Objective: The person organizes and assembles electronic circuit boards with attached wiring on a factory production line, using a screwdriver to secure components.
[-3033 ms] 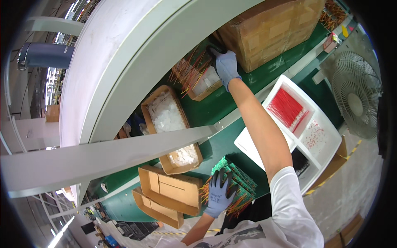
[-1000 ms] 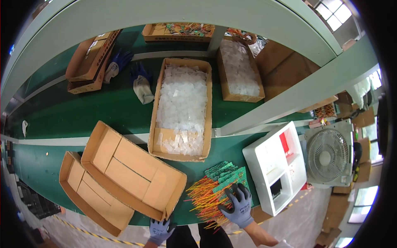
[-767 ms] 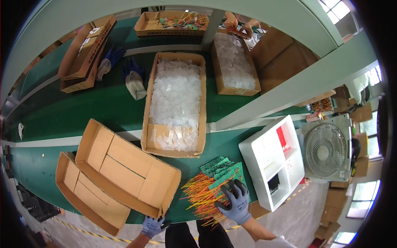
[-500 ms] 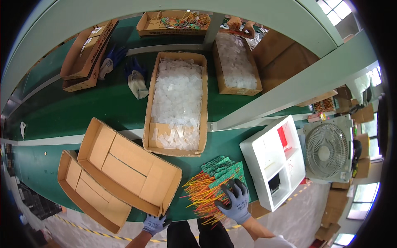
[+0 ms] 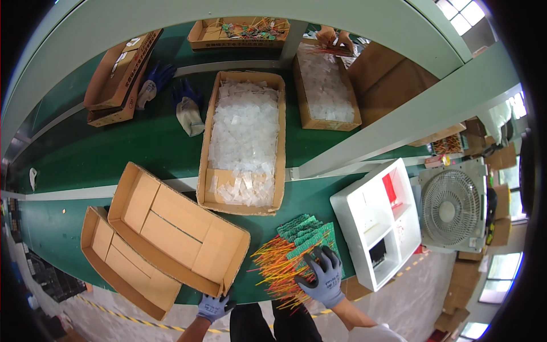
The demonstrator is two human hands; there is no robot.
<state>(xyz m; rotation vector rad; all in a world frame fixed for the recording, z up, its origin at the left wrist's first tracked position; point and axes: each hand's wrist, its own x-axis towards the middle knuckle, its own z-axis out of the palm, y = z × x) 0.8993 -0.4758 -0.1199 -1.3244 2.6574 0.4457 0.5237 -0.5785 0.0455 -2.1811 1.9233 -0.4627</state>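
Observation:
A pile of green circuit boards with red, orange and yellow wires lies at the table's near edge. My right hand, in a grey glove with dark fingertips, rests over the right side of the pile, fingers and thumb apart across boards and wires. My left hand, gloved alike, is at the table edge under the near corner of an empty cardboard tray. Its thumb stands apart to the right, and its fingertips are partly hidden by the corner. That tray overlaps a second cardboard tray on its left.
A cardboard box of translucent plastic pieces stands behind the pile. To the right are a white divided foam box and a fan. A slanted metal post crosses at right. Another person's hands work at the far side.
My hands and the boards stay almost where they were. At the far side, the other person's hands have shifted slightly, with thin red wires now showing below them.

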